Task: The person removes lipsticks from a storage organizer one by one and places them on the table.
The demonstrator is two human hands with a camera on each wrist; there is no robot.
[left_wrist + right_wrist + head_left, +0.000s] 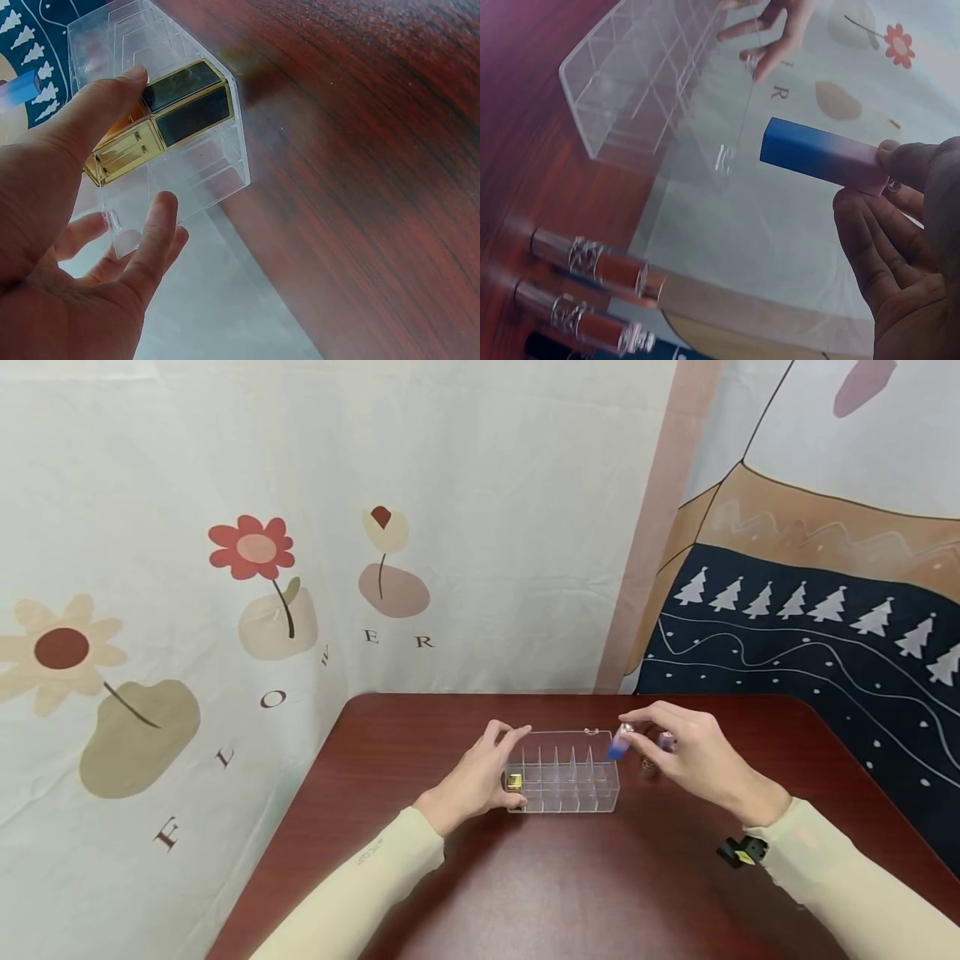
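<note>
A clear organizer box (pixel 570 800) with rows of small compartments stands on the table, its clear lid raised at the back. My left hand (pixel 474 775) holds the box's left end, thumb at the front and fingers at the lid. In the left wrist view, a gold and black lipstick (pixel 191 105) sits in an end compartment beside the thumb. Between thumb and fingers, my right hand (pixel 697 753) pinches a square lipstick tube (pixel 817 156) that fades from blue to pink. In the head view the tube is tilted, blue end down, by the box's upper right corner.
Two lip gloss tubes (pixel 619 274) with clear, orange-brown bodies stand to the right of the box, partly behind my right hand in the head view. A dark tube (pixel 551 347) shows beside them. The reddish-brown table (pixel 570 893) meets a printed curtain (pixel 480 568) at its far edge.
</note>
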